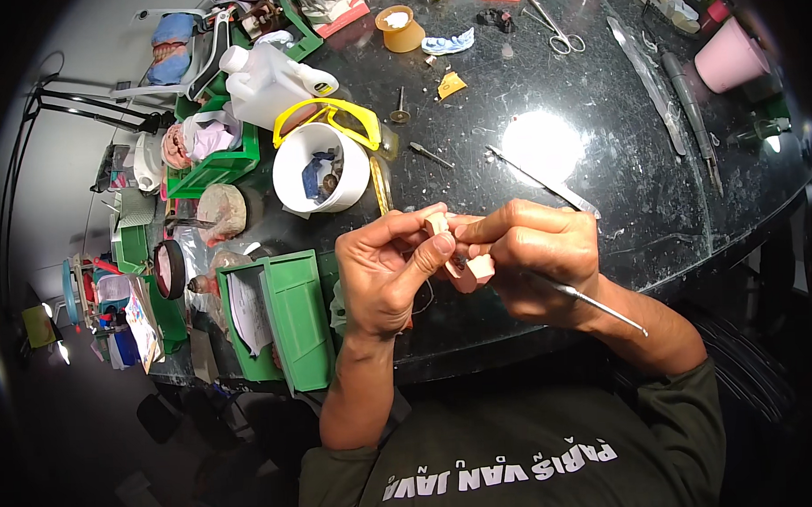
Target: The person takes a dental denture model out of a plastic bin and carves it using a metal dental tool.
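Both hands meet over the black desk (638, 236), just in from its near edge: the left hand (384, 274) pinches a pale pink dental model (471, 274) between thumb and fingers, while the right hand (542, 262) is curled closed, its fingertips against the model and a slim metal instrument (605, 311) gripped within. What matters most is how the model sits between them, its visible length slanting from the left fingertips down toward the right palm, so that neither hand is clearly nearer; both touch it. The instrument's shaft slants out past the right wrist toward the desk's near edge, one thin end pointing away from the model. Where its other end lies I can't see, as the right fingers cover it. They hide the middle of the model too, so from where I stand I can't tell whether it's one piece or two. A flat metal spatula (547, 181) lies beyond the right hand, and the desk's far edge is cut off from view.
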### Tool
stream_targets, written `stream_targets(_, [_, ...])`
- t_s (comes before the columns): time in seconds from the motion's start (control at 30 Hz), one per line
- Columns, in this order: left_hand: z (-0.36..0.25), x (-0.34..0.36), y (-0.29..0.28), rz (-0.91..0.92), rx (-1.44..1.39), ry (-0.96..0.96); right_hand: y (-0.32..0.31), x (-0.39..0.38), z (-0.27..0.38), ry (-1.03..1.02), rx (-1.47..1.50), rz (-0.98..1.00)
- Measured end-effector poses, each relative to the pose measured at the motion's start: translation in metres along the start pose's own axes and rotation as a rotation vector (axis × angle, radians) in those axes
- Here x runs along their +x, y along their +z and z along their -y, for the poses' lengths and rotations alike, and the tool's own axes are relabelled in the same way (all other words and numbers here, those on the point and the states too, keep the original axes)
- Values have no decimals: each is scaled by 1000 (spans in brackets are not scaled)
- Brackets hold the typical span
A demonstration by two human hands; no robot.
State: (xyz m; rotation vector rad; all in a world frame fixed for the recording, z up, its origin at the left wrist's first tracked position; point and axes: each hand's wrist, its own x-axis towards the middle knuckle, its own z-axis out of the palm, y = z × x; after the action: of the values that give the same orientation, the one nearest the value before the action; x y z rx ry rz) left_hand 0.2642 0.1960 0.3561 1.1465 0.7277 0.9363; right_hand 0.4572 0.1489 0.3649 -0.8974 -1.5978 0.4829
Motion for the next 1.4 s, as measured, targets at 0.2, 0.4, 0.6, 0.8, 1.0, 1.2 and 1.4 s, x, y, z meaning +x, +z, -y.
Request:
stream_targets(0.2, [3,-1,-1,-23,-64,47,1,5,-3,-2,115,-129])
stream_targets(0.4, [12,-1,-8,-71,-77,235,1,4,0,163,186,-217])
stream_targets(0.6, [11,-2,-8,-86,-113,224,-1,5,2,233,203,-142])
stream_targets(0.8, [10,1,-8,-90,-141,113,-1,4,1,262,235,-115])
stream_targets(1.0, [9,2,-7,-75,-240,35,0,3,3,274,282,-135])
stream_targets(1.2, [6,0,-2,-132,-101,129,1,0,2,335,284,-129])
stream_targets(1.4, [6,1,4,-198,-105,229,2,-2,2,333,338,-114])
